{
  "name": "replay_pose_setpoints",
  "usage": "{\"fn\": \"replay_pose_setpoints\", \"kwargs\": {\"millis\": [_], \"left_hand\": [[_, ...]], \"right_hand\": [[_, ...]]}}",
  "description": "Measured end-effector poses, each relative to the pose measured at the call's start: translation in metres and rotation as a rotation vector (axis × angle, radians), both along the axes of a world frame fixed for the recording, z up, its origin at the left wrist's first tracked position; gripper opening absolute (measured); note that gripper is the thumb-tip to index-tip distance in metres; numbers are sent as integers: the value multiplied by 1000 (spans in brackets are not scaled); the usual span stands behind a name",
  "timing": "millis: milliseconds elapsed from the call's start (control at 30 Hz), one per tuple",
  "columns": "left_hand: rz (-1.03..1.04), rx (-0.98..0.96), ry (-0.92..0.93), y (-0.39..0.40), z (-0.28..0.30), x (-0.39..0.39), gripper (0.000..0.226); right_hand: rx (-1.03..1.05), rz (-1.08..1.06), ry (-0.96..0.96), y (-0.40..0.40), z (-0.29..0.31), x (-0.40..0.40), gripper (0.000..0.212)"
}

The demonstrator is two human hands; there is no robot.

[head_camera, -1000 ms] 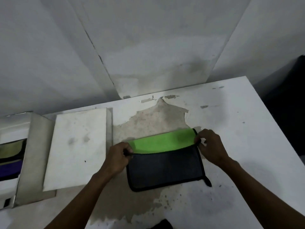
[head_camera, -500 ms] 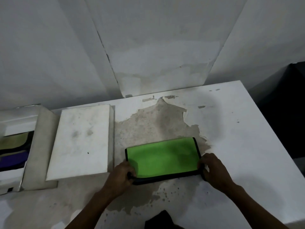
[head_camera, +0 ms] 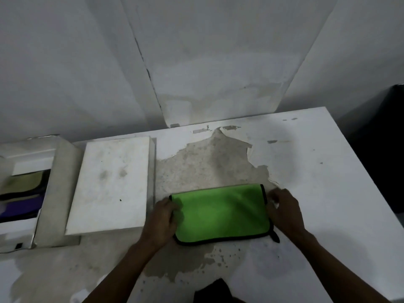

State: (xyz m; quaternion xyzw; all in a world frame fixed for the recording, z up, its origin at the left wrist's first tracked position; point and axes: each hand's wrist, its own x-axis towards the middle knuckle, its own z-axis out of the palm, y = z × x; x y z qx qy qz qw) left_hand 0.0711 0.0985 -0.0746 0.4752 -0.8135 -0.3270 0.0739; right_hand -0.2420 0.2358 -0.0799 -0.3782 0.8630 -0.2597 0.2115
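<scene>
A green cloth (head_camera: 220,212) with black trim lies folded into a rectangle on the worn white table (head_camera: 317,171), a short black loop sticking out at its near right corner. My left hand (head_camera: 162,217) lies over the cloth's left edge, thumb on the green, fingers curled round the trim. My right hand (head_camera: 284,212) sits at the right edge, its curled fingers pinching the trim near the far corner.
A flat white box (head_camera: 109,186) lies just left of the cloth. Further left, an open white box (head_camera: 54,193) holds folded olive and purple cloths (head_camera: 21,193). A dark object (head_camera: 212,289) shows at the bottom edge. The table's right edge drops to a dark area.
The green flap was pulled toward me over the dark side, so the cloth now shows only green. Both hands then slid from the near corners up along the sides.
</scene>
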Motion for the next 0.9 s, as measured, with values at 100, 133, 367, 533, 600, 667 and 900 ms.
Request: {"fn": "replay_pose_setpoints", "kwargs": {"millis": [100,133,367,533,600,667,900], "left_hand": [[97,-76,-50,-16,-4,-9,31],[115,-62,-92,-21,-6,-13,36],[179,83,-281,-40,-11,-26,26],[351,211,-151,-43,-9,-31,15],[376,232,-145,-43,-11,-32,18],[403,269,-149,-43,-8,-34,22],[448,456,-197,-33,7,-38,20]], "right_hand": [[122,16,-47,-26,-7,-13,37],[172,39,-59,-32,-8,-16,42],[329,164,5,-54,-12,-28,20],[262,35,-123,-55,-8,-33,16],[248,7,-124,-55,-7,-31,16],[267,-19,-146,-55,-8,-29,18],[403,-61,-210,-45,0,-14,35]]}}
